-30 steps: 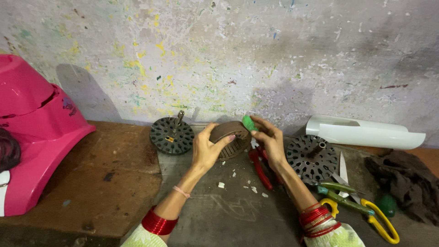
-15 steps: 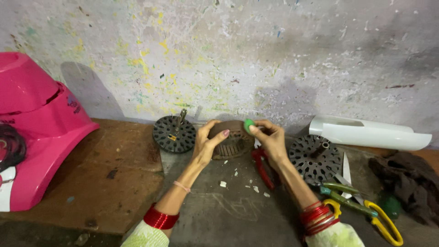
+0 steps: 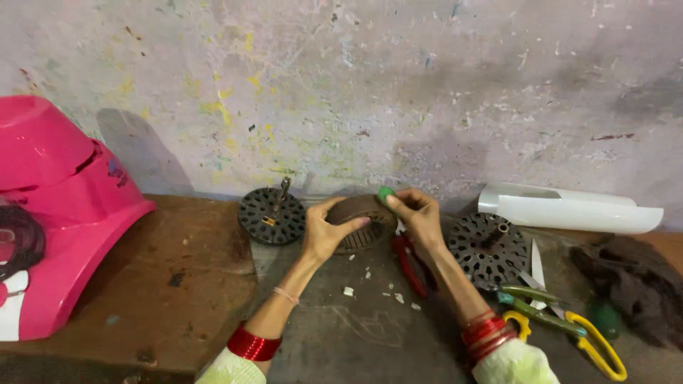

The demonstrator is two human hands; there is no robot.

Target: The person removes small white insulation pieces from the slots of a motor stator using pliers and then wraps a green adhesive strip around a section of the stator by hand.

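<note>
The desk (image 3: 163, 284) is worn brown wood at 9 o'clock and grey, chalk-marked sheet at 6 o'clock, with small white chips scattered near centre. Behind it stands a grey plaster wall (image 3: 370, 85) flecked with yellow and green paint.

A pink plastic housing (image 3: 57, 213) is cut off by the frame edge at 9 o'clock. A white curved plastic cover (image 3: 569, 210) lies against the wall at 3 o'clock. A dark cloth (image 3: 633, 291) at 4 o'clock partly hides a green object whose kind cannot be made out.

The brown slotted ring (image 3: 363, 220) sits just above centre, tilted on edge; its lower part is hidden by the hands. A black slotted disc (image 3: 270, 215) stands at its 9 o'clock, a second slotted disc (image 3: 487, 249) at its 3 o'clock. Red-handled pliers (image 3: 409, 263) lie just below the ring. Yellow-handled scissors (image 3: 569, 331) lie at 5 o'clock.

The left hand (image 3: 324, 235) reaches forward, fingers curled over the ring's left rim; the grip is closed on the ring. The right hand (image 3: 420, 217) pinches a small green piece (image 3: 385, 193) at the ring's top edge. Both wrists wear red bangles.
</note>
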